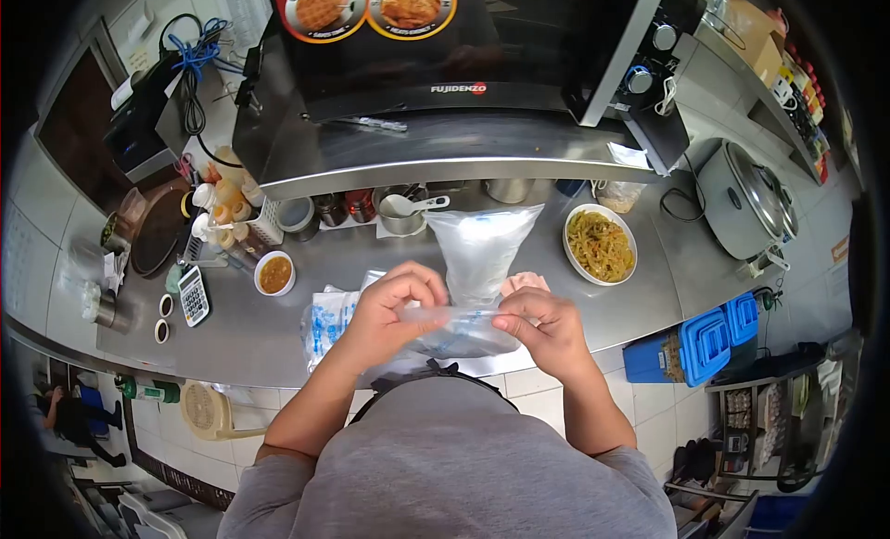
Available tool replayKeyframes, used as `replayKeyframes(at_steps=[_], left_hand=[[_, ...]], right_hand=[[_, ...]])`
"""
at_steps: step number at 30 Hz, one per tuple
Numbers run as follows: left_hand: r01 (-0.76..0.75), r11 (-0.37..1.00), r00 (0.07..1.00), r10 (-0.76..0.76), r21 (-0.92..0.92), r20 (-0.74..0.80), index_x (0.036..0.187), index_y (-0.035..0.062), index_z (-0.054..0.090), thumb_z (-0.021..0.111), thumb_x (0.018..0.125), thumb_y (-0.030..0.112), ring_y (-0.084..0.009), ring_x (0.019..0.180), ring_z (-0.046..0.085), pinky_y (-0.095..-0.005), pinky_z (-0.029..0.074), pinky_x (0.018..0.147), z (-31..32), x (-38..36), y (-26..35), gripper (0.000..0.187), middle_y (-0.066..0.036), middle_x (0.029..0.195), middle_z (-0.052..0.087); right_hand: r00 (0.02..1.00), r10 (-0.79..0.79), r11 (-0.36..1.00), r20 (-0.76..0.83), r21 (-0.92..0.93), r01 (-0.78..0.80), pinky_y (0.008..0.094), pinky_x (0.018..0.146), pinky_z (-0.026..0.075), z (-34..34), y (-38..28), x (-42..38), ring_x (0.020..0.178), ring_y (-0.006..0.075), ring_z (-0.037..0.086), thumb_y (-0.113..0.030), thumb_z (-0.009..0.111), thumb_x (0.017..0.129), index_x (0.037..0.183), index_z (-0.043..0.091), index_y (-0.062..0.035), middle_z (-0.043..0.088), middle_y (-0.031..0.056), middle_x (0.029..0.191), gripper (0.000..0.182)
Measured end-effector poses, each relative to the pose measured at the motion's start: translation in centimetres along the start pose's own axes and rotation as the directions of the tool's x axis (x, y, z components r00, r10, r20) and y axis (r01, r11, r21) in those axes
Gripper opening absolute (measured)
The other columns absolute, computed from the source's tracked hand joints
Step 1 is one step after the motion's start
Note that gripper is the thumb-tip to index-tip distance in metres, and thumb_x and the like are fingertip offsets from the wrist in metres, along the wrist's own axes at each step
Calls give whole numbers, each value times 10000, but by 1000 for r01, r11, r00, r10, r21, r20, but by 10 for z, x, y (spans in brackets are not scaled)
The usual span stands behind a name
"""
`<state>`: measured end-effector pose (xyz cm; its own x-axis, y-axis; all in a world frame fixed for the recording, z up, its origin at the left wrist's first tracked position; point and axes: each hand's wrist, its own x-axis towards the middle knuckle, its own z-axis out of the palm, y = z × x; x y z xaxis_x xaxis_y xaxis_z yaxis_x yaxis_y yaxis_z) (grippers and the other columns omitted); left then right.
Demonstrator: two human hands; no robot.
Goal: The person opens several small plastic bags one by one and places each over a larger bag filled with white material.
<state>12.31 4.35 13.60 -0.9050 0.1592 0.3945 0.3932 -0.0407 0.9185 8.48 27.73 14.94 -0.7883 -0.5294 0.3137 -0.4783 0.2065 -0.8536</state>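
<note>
My left hand (394,307) pinches one side of a clear plastic bag (459,333), and my right hand (545,328) pinches its other side. The bag stretches between them, close to my body at the counter's front edge, with faint blue print on it. Just behind stands a translucent plastic pouch (480,247), wide at the top; its contents are hard to make out. Beside my left hand lies a stack of plastic bags with blue print (329,321). A pink cloth or paper (525,282) shows partly behind my right hand.
On the steel counter (236,340) are a bowl of noodles (601,247), a cup of brown sauce (275,273), a calculator (194,296) and a measuring cup (400,215). A steel shelf (445,170) overhangs the back. A rice cooker (742,205) stands right; blue bins (702,344) sit below.
</note>
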Motion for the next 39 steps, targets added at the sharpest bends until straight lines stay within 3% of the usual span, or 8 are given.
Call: replayKeyframes(at_steps=[4, 9, 14, 17, 25, 30, 35, 39], left_hand=[[150, 901, 988, -146, -406, 41, 960, 56, 577, 726, 777, -12, -96, 834, 576, -248, 465, 779, 24, 8, -4, 246, -76, 941, 631], [345, 919, 938, -330, -192, 105, 842, 48, 577, 708, 823, 52, -81, 822, 567, -226, 450, 756, 35, 17, 1, 133, -53, 938, 632], [458, 880, 889, -449, -127, 97, 740, 40, 567, 688, 850, 99, -84, 797, 559, -231, 439, 725, 36, 16, -18, 175, -29, 861, 625], [224, 919, 965, -255, -325, -56, 733, 46, 554, 680, 851, 86, -86, 778, 553, -246, 436, 706, 33, 15, -20, 177, -31, 863, 626], [476, 862, 875, -445, -174, 192, 851, 46, 590, 633, 887, 89, -103, 869, 556, -243, 432, 800, 31, 9, -11, 71, -25, 949, 600], [310, 820, 950, -278, -480, 140, 900, 39, 618, 631, 895, 161, -84, 847, 545, -240, 428, 796, 28, 8, -15, 122, -4, 920, 602], [646, 647, 761, -504, -405, 409, 855, 57, 648, 631, 862, 154, -65, 751, 567, -216, 433, 725, 26, 2, -27, 98, 22, 812, 617], [572, 634, 805, -556, -521, 206, 786, 38, 622, 624, 833, 130, -99, 756, 584, -254, 453, 712, 36, 6, -14, 104, -30, 792, 638]], right_hand=[[957, 287, 939, -44, 213, -272, 286, 750, 446, -4, -3, -5, 816, 176, 602, -108, 733, 793, 819, 671, -45, 664, 56, 804, 92], [968, -182, 983, -173, -17, 182, 319, 874, 391, -22, 14, 4, 940, 186, 620, -171, 708, 816, 799, 674, -78, 698, 36, 902, 100], [984, -168, 974, -64, 143, 176, 339, 880, 395, -29, 19, 8, 977, 212, 613, -164, 704, 817, 806, 677, -71, 698, 34, 939, 97], [988, -145, 983, 45, 122, 139, 346, 861, 420, -30, 25, 13, 961, 223, 613, -133, 702, 817, 817, 679, -60, 695, 36, 931, 76], [954, -299, 925, -9, 244, 292, 344, 822, 452, -27, 20, 18, 875, 191, 613, -111, 689, 839, 855, 665, -11, 677, 46, 852, 103], [945, 146, 883, 292, 392, -257, 280, 772, 450, -29, 28, 10, 828, 133, 582, -148, 626, 912, 847, 655, -19, 643, 35, 821, 147], [975, -6, 545, 221, 818, -183, 225, 723, 442, -21, 26, 10, 795, 96, 563, -168, 601, 928, 906, 645, -18, 626, 37, 869, 158], [917, 245, 432, 315, 811, -394, 228, 725, 448, -24, 37, 2, 797, 98, 571, -176, 608, 923, 981, 619, 13, 629, 49, 906, 198]])
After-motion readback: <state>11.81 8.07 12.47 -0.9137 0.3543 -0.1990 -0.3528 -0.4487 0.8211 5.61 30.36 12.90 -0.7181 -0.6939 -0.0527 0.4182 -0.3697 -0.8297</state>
